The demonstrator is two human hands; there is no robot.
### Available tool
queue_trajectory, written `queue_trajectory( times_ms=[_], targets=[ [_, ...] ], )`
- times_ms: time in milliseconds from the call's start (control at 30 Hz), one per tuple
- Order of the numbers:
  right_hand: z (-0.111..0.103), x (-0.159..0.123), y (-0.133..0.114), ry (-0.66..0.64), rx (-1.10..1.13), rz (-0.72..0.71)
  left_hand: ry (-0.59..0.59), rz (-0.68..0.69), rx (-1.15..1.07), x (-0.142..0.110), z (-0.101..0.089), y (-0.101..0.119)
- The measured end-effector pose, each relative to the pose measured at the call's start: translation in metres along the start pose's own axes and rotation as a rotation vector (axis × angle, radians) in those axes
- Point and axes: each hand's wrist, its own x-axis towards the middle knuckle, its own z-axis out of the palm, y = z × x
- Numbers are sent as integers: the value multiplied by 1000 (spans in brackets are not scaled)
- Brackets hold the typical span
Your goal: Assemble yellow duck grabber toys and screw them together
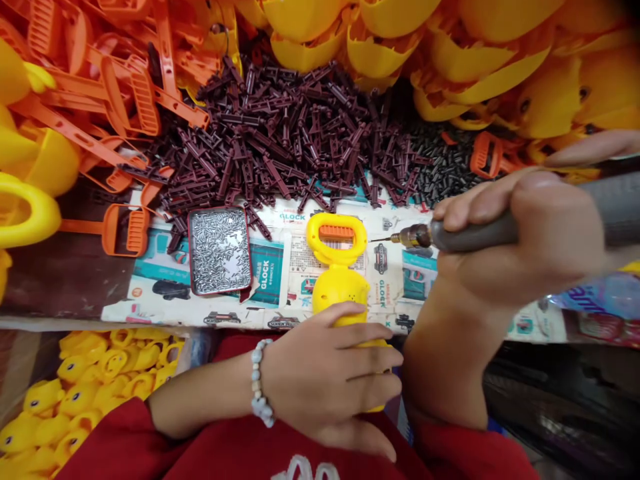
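My left hand [325,373] grips the body of a yellow plastic duck-shaped toy [341,290], which lies on printed paper with its looped handle pointing away from me. An orange ribbed insert [336,233] sits inside the yellow loop. My right hand [520,230] is closed around a grey handheld rotary drill [475,235]. Its brass chuck [413,235] and thin bit reach left and end close to the yellow loop, with a small gap between them. The underside of the toy is hidden by my left hand.
Printed paper [295,280] covers the work surface. On it stands a metal tray of small pins [219,251]. Dark maroon plastic parts [280,133] lie heaped behind it, among orange [125,100] and yellow [480,67] plastic pieces. Yellow duck parts [85,393] fill a bin at lower left.
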Motion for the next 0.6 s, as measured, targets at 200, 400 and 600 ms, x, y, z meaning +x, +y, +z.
queue_trajectory(
  times_ms=[200,400,600],
  targets=[
    [2,-2,17,-58,70,-35,133,-14,-66,-5,22,-9],
    [0,-3,21,-38,56,-23,121,21,-85,-4,16,-12],
    [-1,-13,16,35,-6,-79,153,24,-138,-3,21,-13]
  ],
)
